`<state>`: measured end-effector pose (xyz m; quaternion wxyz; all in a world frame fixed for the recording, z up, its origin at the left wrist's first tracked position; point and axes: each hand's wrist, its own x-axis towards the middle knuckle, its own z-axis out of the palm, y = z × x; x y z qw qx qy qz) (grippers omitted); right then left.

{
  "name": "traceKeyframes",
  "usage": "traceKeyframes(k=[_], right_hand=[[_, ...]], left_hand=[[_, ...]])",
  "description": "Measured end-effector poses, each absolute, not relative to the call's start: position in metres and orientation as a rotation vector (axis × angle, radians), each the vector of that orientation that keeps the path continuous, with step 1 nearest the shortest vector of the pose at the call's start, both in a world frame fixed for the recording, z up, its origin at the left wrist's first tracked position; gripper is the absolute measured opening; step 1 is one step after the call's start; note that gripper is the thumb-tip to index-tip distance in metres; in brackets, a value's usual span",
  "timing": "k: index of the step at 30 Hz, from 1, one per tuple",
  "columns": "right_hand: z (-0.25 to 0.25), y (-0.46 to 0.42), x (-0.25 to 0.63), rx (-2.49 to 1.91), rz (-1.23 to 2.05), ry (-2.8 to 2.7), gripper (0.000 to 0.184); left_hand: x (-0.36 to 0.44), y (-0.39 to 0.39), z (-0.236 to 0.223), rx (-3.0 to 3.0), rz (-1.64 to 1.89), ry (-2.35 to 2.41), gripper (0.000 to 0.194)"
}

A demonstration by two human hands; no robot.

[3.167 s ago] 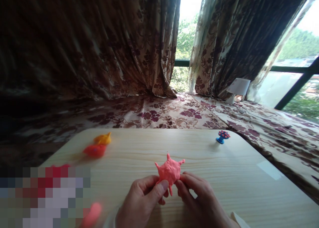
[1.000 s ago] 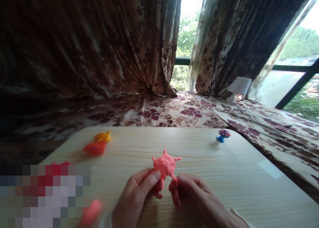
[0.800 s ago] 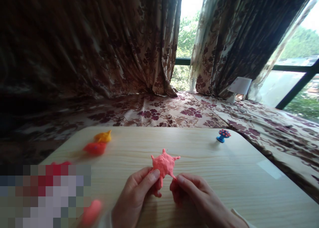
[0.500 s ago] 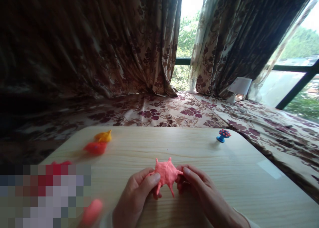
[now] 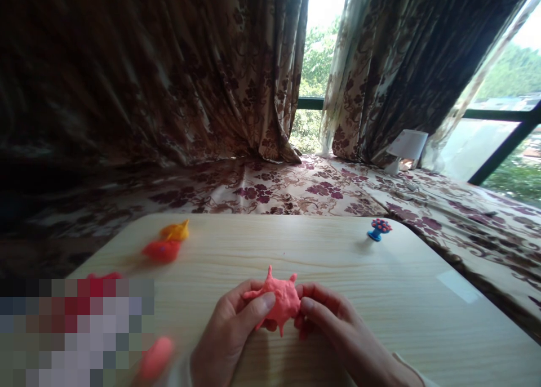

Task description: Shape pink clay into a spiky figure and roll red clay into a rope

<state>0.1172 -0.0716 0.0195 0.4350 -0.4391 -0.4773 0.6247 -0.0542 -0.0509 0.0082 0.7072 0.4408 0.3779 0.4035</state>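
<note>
While L hand (image 5: 231, 326) is pinching the pink spiky blob (image 5: 284, 298) from its left, R hand (image 5: 336, 318) is nipping its rt edge, fingertips narrow tbh.

Table (image 5: 270, 235): pale wood grain, rounded far corners, fills lower frame. On it: yellow clay piece (image 5: 175, 231), left, just above red clay piece (image 5: 162, 252); blue toy mushroom (image 5: 375, 235), pink-dotted, stands right; blurred pink lump (image 5: 157, 356), lower left.
</note>
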Motion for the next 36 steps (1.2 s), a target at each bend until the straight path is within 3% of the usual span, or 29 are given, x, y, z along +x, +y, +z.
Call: traceKeyframes(k=[16,31,36], right_hand=[[0.010,-0.073,0.117,-1.054,1.594,-1.209,0.029],[0.001,-0.072,0.119,-1.148,1.389,-1.226,0.015],[-0.004,-0.074,0.117,-1.178,1.186,-1.433,0.009]], left_hand=[[-0.053,-0.052,0.009,1.062,0.824,0.798,0.020],[-0.054,-0.051,0.008,0.928,0.847,0.838,0.026],[-0.053,-0.051,0.008,0.929,0.845,0.836,0.026]])
